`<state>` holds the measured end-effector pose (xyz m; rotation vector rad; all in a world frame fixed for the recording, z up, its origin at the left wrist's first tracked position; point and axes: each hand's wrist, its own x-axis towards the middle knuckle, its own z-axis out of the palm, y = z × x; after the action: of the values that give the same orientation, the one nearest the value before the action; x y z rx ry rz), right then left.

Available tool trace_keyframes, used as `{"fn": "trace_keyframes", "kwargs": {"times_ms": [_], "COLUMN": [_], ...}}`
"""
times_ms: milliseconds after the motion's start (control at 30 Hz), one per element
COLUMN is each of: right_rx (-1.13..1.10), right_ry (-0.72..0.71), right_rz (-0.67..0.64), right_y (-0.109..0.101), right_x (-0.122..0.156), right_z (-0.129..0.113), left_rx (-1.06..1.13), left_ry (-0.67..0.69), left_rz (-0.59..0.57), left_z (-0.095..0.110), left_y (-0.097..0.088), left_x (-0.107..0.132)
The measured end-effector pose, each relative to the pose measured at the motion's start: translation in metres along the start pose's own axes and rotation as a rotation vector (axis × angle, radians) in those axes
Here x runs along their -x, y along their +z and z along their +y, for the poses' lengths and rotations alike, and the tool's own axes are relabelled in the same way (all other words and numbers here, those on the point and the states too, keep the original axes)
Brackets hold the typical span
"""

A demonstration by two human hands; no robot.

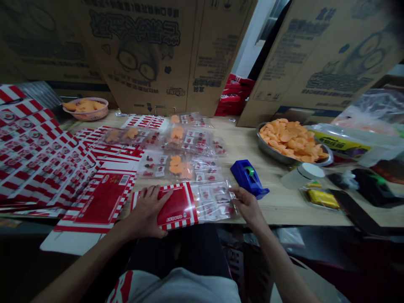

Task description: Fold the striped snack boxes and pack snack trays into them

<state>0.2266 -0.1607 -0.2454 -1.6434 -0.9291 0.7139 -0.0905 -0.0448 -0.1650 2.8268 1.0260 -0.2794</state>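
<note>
My left hand (150, 213) lies across a red-and-white striped carton (178, 206) at the table's front edge, its fingers over the top and the thumb along the near side. Out of the carton's right end sticks a clear plastic packet (214, 200) with small printed sachets inside. At that packet's right edge, my right hand (248, 205) pinches the film between thumb and fingers. Just beyond lie more clear packets (181, 166) with orange pieces and sachets. Left of my left hand rests a flattened red-and-white carton (101, 198).
A blue tape dispenser (248, 179) stands beyond my right hand. Farther right are a metal bowl of orange pieces (290, 139), a white cylinder (302, 174), a yellow packet (322, 198) and a dark phone-like slab (356, 212). Striped cartons (41, 155) pile up left; tall cardboard boxes (151, 54) line the back.
</note>
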Motion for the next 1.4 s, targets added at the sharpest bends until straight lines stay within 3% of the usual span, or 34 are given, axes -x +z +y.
{"fn": "trace_keyframes", "kwargs": {"times_ms": [167, 333, 433, 533, 667, 833, 1000, 1067, 1167, 1400], "right_rx": [-0.028, -0.180, -0.314, -0.377, -0.483, -0.648, -0.607, -0.602, -0.612, -0.620], "right_ry": [0.051, 0.096, 0.142, 0.197, 0.272, 0.334, 0.341, 0.386, 0.416, 0.379], "right_rz": [0.021, -0.195, -0.183, -0.157, -0.254, -0.259, -0.185, -0.238, -0.331, -0.361], "right_y": [0.001, 0.046, 0.060, 0.060, 0.067, 0.077, 0.059, 0.056, 0.062, 0.075], "right_x": [-0.003, 0.019, 0.028, 0.033, 0.039, 0.039, 0.026, 0.023, 0.025, 0.031], "right_z": [-0.006, -0.027, -0.038, -0.043, -0.050, -0.053, -0.051, -0.052, -0.054, -0.060], "left_rx": [0.018, 0.038, 0.045, 0.050, 0.051, 0.039, 0.048, 0.046, 0.036, 0.014], "left_ry": [0.061, 0.112, 0.096, 0.101, 0.101, 0.085, 0.100, 0.092, 0.082, 0.084], "left_rz": [0.092, 0.158, 0.181, 0.186, 0.190, 0.207, 0.191, 0.178, 0.182, 0.194], "left_z": [0.002, 0.014, 0.018, 0.018, 0.017, 0.016, 0.017, 0.018, 0.020, 0.018], "left_y": [0.012, 0.023, 0.024, 0.024, 0.025, 0.025, 0.023, 0.023, 0.024, 0.023], "left_x": [-0.004, -0.010, -0.010, -0.009, -0.011, -0.011, -0.006, -0.003, -0.002, -0.005]}}
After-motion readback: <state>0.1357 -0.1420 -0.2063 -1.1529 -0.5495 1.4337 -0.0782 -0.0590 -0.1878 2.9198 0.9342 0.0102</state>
